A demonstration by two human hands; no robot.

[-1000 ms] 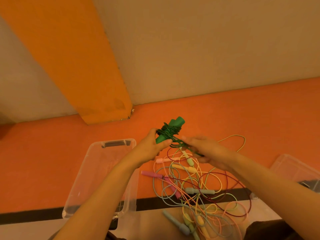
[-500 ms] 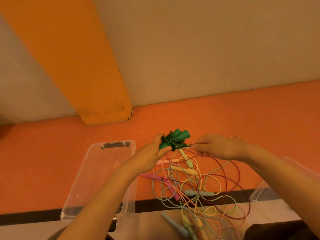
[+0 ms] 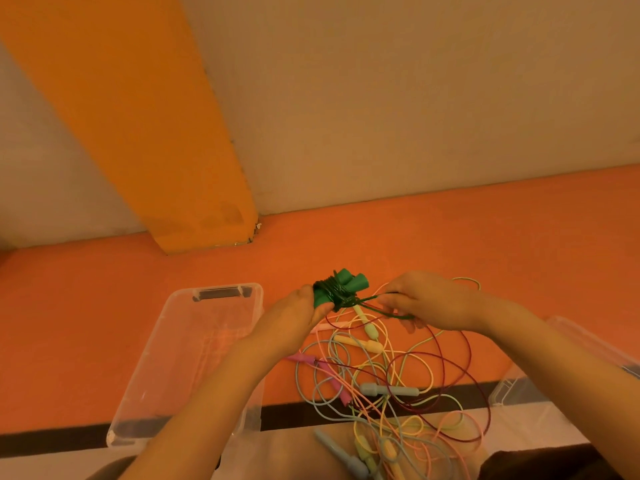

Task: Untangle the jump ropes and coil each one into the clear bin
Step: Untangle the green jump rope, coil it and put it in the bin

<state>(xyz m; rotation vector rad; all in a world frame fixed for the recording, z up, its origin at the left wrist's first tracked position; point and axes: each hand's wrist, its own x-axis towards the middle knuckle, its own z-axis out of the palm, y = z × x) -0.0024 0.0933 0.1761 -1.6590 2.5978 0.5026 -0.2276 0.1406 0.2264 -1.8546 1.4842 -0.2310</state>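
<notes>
Head view: the left hand [image 3: 294, 315] is curled around the lower ends of two green handles [image 3: 341, 289], which are bound together by dark green rope [image 3: 333, 292] wound around them. Only the thumb side of this hand is seen; the fingers behind the handles are hidden. The upper ends of the handles stick up and to the right, clear of the hand.

Just to the right, the right hand [image 3: 427, 301] is seen from the back, with its fingertips pinched on the free end of the green rope, which is drawn taut from the bundle. How the fingertips close on the strand is hard to make out, since the knuckles cover them.

Below and between the hands, a tangle [image 3: 384, 382] of thin ropes is spread on the orange floor [image 3: 104, 323]: a maroon rope [image 3: 464, 368], pale yellow, peach and light blue cords, with pink handles [image 3: 323, 370], grey handles [image 3: 388, 389] and pale yellow handles [image 3: 362, 342] mixed in. Which cord belongs to which handle cannot be told. The lower part of the tangle is cut off by the frame edge.

A clear bin [image 3: 166, 344] is set on the floor to the left of the tangle, partly covered by the left forearm; nothing can be made out inside it. At the right, a second clear container [image 3: 575, 337] is mostly hidden behind the right forearm. A beige wall [image 3: 415, 98] and an orange pillar [image 3: 138, 116] are seen beyond the floor.
</notes>
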